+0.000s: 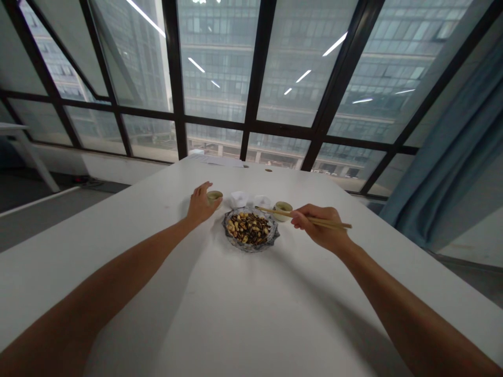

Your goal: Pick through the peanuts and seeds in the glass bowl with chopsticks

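The right hand (320,228) has its grip closed on chopsticks (275,211), their tips over the far right rim of the glass dish (251,248) of nuts and seeds on the desk (251,314). The left hand (199,206) lies against a small cup (215,197) just left of the dish; whether its grip clasps it I cannot tell. A second cup (283,206) stands right.

Right hand (320,226) holds chopsticks (302,218) over the dish (250,230); left hand (200,205) touches a cup (214,197).
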Demonstrator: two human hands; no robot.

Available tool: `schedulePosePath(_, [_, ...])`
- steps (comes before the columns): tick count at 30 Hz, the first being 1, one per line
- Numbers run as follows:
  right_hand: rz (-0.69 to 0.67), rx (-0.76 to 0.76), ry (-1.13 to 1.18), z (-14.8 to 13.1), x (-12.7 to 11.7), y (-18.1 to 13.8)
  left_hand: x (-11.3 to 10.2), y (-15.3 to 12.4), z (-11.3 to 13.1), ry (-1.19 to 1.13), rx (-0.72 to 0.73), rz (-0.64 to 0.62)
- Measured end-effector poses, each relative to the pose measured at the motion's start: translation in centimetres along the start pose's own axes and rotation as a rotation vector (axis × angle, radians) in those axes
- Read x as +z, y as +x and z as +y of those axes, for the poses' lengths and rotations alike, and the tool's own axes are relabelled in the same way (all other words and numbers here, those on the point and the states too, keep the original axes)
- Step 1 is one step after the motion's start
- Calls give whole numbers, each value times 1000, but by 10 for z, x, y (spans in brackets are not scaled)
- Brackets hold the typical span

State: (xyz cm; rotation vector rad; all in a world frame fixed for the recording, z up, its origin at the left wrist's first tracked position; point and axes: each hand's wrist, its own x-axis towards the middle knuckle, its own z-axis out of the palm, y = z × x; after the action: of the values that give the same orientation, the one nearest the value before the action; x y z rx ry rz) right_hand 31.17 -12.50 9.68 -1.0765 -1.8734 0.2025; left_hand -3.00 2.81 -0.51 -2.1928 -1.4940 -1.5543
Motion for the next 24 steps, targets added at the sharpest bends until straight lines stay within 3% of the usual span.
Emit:
schedulePosePath(4, [-48, -274, -220, -12, -5, -2, 10, 6, -27, -49, -194, -135])
schedulePosePath(9, [-21, -351, -233, -16, -5, 0, 20, 10, -33, -164, -290, -253])
schedulePosePath(12, [8, -264, -177, -10, -4, 1, 17, 11, -29, -134, -241, -261])
schedulePosePath(16, [87, -89, -69, -1, -3, 1, 11, 9, -26, -68, 26, -199])
schedulePosePath(19, [115, -22, -15, 1, -4, 1, 10, 7, -23, -57, 124, -184])
schedulePosePath(21, [133, 10, 22, -1, -4, 1, 10, 7, -20, -67, 99, -183])
schedulePosePath(24, [196, 82, 121, -4, -3, 4, 12, 11, -20, -83, -85, -215])
